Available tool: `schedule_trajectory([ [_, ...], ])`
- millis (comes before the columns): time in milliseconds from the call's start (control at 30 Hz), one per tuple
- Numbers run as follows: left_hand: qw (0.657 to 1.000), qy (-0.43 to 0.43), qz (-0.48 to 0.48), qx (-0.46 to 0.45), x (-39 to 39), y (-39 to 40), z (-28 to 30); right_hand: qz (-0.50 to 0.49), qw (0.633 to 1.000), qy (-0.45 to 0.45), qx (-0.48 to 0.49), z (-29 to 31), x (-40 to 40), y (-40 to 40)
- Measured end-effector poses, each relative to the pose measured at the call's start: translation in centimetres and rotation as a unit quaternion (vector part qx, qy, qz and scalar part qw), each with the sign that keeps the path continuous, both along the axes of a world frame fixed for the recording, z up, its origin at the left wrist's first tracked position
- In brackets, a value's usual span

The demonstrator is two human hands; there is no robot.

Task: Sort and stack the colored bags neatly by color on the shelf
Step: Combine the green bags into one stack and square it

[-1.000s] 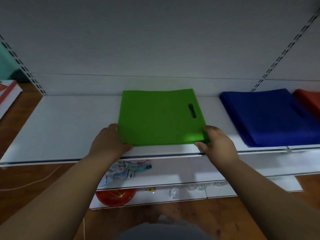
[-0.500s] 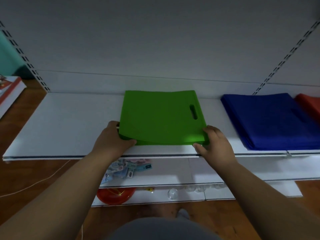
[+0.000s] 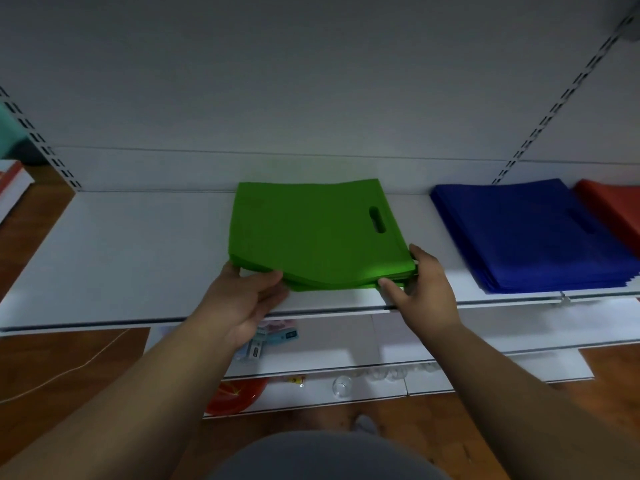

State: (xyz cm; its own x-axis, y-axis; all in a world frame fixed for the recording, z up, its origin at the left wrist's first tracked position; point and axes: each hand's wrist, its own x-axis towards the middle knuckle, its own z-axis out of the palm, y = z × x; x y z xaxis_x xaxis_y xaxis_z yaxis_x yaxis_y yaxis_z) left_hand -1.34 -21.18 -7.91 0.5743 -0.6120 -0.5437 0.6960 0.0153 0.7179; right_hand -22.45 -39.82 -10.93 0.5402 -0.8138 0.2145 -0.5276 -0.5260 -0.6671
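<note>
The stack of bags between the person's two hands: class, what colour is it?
Bright green stack of bags, plain, with no pattern; the head view shows it clearly.

Both forearms are bare from the frame's lower corners to the wrists, with no sleeve showing on either. The left hand (image 3: 242,303) and right hand (image 3: 424,296) are bare too. A rounded grey shape at the bottom edge is probably the person's clothing (image 3: 325,455), though dim light hides detail.
</note>
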Motion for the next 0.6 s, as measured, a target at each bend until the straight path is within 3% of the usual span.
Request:
schedule_trajectory([
  [300,0.997,0.054,0.041,-0.029,-0.8,-0.9,-0.4,0.035,0.996,0.064,-0.048,-0.3,-0.2,-0.3],
  [600,0.996,0.061,0.033,-0.059,-0.4,-1.3,-0.1,0.024,0.998,0.048,-0.038,-0.5,-0.2,-0.2],
])
